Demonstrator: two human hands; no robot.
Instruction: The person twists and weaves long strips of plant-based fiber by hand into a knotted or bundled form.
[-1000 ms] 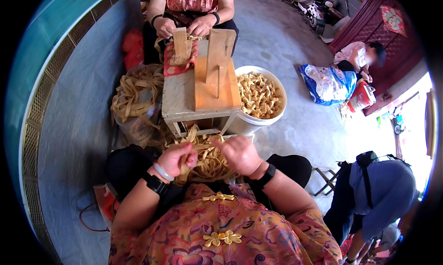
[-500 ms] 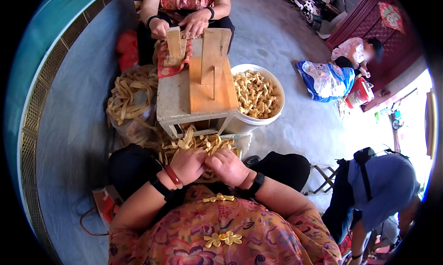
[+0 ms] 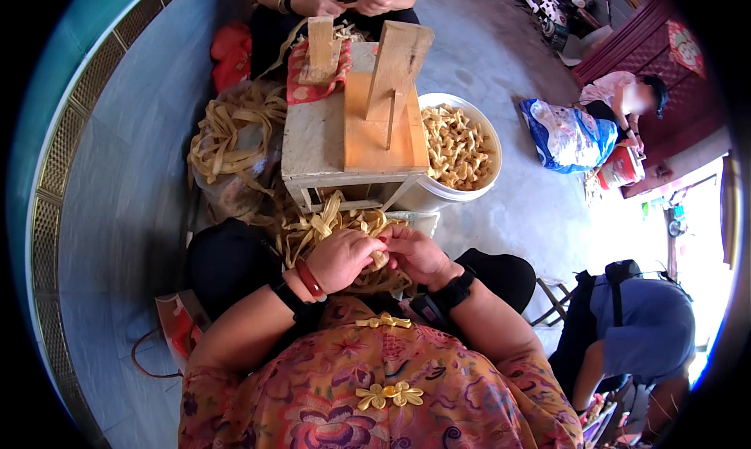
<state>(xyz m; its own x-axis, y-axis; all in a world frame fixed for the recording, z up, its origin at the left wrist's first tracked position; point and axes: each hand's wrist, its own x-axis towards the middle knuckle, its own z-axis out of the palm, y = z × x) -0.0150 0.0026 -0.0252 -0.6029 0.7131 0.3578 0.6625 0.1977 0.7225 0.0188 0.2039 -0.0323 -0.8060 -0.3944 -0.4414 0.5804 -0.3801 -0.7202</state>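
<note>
Folded tan strip point(image 3: 379, 260) sits between the hands above the loose strip pile point(image 3: 325, 224) — left hand point(image 3: 338, 260) and right hand point(image 3: 418, 255) both clamp it with fingers closed, apparently to keep its fold tight.

The strips point(image 3: 322, 227) look matt, the bucket point(image 3: 496, 167) smooth plastic, the upright board point(image 3: 400, 58) bare wood.

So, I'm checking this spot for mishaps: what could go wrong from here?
The beige strip between the left hand and right hand could slip into the loose strips below. Those lie jumbled, so pulling one out might tangle others. The white bucket beside the small table is filled close to its rim with knotted pieces; a knock might spill some.
</note>
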